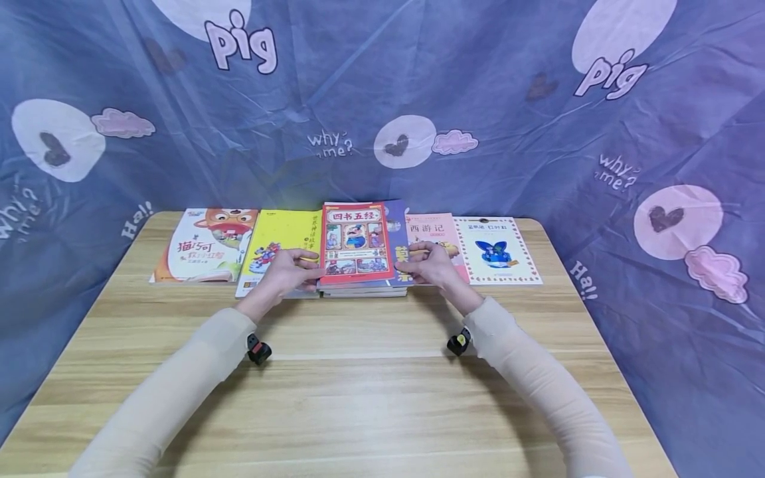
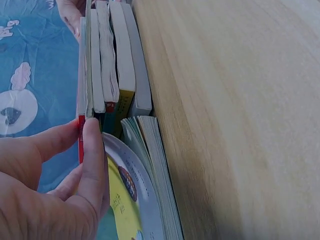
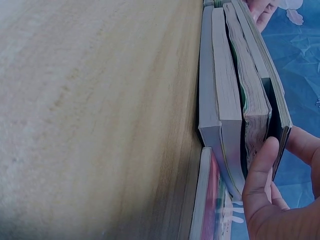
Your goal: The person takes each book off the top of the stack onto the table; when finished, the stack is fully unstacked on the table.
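Both hands hold the red book atop a stack at the back middle of the desk (image 1: 370,398): the left hand (image 1: 291,271) pinches the red book (image 1: 356,242) at its left edge between thumb and fingers, and the right hand (image 1: 431,264) grips its right edge the same way. The stack (image 1: 364,289) beneath sits uneven, with a yellow book (image 1: 279,239) and a pink book (image 1: 431,229) just beside it. Lifting could well drag the next book along or nudge these neighbours, since the fingertips reach close to the lower covers.
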### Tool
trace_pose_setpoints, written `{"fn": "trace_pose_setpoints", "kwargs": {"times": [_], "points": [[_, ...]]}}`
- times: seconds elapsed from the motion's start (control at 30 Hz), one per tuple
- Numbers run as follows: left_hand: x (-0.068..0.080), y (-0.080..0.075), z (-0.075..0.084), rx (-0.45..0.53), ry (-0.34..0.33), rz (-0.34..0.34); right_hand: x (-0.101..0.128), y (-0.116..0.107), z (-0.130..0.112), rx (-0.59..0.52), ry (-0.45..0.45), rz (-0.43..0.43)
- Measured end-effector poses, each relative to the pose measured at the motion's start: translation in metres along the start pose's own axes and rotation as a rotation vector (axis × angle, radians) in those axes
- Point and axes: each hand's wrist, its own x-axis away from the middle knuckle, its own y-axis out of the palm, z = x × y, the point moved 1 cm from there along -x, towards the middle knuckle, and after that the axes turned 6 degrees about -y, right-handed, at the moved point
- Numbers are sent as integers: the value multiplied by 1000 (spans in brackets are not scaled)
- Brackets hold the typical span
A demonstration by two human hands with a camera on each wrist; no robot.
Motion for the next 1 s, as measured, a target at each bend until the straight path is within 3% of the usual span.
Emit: {"fn": "trace_pose_setpoints", "kwargs": {"times": [0.43,0.7,1.0], "points": [[-2,-11,-8,32,31,-112,1,-3,0,-65,26,-38],[-2,-15,-15,34,65,-100,1,-5,3,-98,20,-68],[15,-35,-28,74,78,-39,3,-5,1,-110,27,-58]]}}
